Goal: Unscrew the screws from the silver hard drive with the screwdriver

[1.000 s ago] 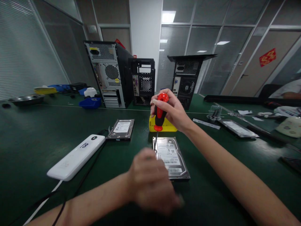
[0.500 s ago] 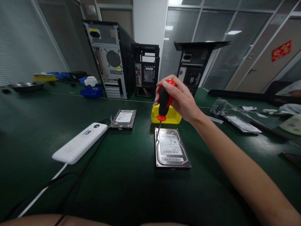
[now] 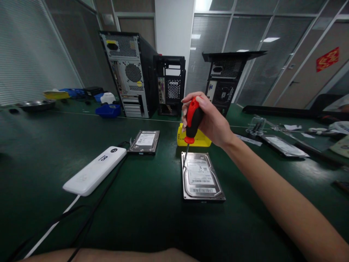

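Note:
My right hand (image 3: 208, 116) is wrapped around the red and black handle of a screwdriver (image 3: 194, 122). The screwdriver leans slightly, and its metal shaft points down to the left edge of a hard drive (image 3: 201, 174). The tip is at the drive's label side; whether it sits in a screw I cannot tell. This drive lies flat on the dark green table (image 3: 152, 225). Just behind it stands a yellow bin (image 3: 203, 140), partly covered by my right hand. Along the bottom edge my left forearm shows, with part of my left hand (image 3: 174, 255); its fingers are out of sight.
Left of centre lies a second hard drive (image 3: 145, 141), beside a white power bank (image 3: 95, 171) with cables. Computer cases (image 3: 129, 72) stand at the back. A blue bin (image 3: 108, 110) is at the left, a third drive (image 3: 285, 146) and a clear cup (image 3: 256, 126) at the right.
The screwdriver handle has turned in my right hand, with more red now facing me. The whole view has shifted slightly down and right. More of my left arm shows at the bottom.

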`<state>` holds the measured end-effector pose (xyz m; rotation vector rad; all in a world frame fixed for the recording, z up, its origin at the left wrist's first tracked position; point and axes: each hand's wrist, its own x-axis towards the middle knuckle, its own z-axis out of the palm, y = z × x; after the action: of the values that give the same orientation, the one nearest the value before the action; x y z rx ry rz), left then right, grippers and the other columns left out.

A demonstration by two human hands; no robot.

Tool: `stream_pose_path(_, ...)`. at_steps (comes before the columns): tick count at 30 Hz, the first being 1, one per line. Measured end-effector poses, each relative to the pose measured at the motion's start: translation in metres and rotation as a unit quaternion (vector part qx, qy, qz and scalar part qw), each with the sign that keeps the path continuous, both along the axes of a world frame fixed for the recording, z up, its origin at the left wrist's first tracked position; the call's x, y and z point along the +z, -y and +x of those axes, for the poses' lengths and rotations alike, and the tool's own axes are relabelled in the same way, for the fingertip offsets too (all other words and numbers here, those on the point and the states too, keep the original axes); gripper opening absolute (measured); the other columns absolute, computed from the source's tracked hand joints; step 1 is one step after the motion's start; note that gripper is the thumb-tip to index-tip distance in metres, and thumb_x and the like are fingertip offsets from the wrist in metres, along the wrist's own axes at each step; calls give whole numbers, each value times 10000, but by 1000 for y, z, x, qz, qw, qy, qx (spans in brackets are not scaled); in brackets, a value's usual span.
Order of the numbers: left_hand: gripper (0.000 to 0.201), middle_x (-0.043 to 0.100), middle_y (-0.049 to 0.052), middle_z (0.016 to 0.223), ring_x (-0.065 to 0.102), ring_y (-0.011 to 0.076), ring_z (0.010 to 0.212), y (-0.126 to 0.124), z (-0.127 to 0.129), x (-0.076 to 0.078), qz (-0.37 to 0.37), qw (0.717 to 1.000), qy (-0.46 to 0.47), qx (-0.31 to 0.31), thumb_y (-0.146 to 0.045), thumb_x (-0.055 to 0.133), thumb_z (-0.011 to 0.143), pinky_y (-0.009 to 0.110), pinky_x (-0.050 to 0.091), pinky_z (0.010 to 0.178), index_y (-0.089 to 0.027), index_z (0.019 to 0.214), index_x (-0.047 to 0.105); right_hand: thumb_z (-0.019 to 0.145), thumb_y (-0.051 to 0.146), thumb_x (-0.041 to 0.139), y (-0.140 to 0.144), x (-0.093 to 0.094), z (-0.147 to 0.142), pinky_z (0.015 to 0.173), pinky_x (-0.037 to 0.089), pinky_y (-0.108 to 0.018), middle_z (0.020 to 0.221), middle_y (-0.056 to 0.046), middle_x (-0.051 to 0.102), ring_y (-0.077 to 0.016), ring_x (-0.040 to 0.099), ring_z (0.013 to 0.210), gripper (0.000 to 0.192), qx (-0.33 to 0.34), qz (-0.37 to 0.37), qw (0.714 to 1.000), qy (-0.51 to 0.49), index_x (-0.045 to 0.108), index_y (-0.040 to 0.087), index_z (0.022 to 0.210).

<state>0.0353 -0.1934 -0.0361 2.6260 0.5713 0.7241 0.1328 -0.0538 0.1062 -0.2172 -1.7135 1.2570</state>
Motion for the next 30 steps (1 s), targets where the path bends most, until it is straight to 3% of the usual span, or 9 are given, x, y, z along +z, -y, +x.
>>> stream_pose_path(3,200,604,-2,646,578,173,625,-14,-17,20,62,997,5,-52,-507,580,788,327,397,502,-348,681,639,881,376,532,-5,-2,0,614,534,-249,787,27,529,-91,578,640,190,-7,10,1000,-4,534,194,937)
stream_pose_path(5,277,532,-26,548,494,122,520,-27,-34,30,119,992,30,-27,-358,570,833,296,359,509,-231,589,539,860,346,575,-6,-3,0,623,541,-250,792,35,551,-87,590,643,172,-15,9,1000,-9,508,197,914)
stream_pose_path(8,332,475,-41,534,438,100,513,-51,-57,38,77,982,71,158,-329,588,822,267,342,543,-183,561,441,850,323,597,-5,-4,-1,579,523,-238,733,58,582,-80,592,580,193,-17,15,1000,-11,440,218,887)
stream_pose_path(10,383,557,1,728,516,153,680,-66,-67,36,-21,961,48,271,-531,682,706,285,411,632,-180,746,535,857,320,590,-4,-4,-1,521,492,-216,664,76,577,-72,569,505,203,-14,19,1000,-8,413,226,881)
stream_pose_path(11,563,583,40,894,544,201,818,-71,-70,35,-60,954,44,290,-603,732,601,325,444,719,-177,929,563,864,326,579,-4,-3,0,500,478,-208,639,80,569,-69,556,480,198,-12,18,1000,-8,409,227,881)
stream_pose_path(13,977,525,101,1163,496,291,1054,-77,-74,30,-120,950,23,286,-667,771,462,441,418,902,-199,1259,452,890,368,525,-3,-3,1,501,481,-217,635,72,558,-74,552,480,178,1,10,1000,-12,423,223,898)
stream_pose_path(16,1132,389,117,1343,374,360,1207,-78,-77,24,-170,955,-17,244,-707,761,426,536,329,1005,-266,1386,354,927,408,412,-2,-2,2,568,518,-263,708,33,559,-98,583,564,222,27,-1,1000,-12,477,201,973)
stream_pose_path(23,1057,373,102,1339,354,369,1206,-77,-79,25,-192,954,-9,230,-692,780,403,550,315,1017,-292,1328,463,874,286,563,-1,-5,1,653,550,-272,814,26,555,-92,603,656,143,-5,-3,1000,-9,519,192,972)
stream_pose_path(30,694,442,66,1290,382,326,1215,-78,-77,30,-225,948,4,225,-628,728,607,495,315,1022,-297,1194,560,849,300,602,2,-5,-2,533,506,-245,671,80,544,-68,532,493,225,11,-19,1000,-13,397,236,917)
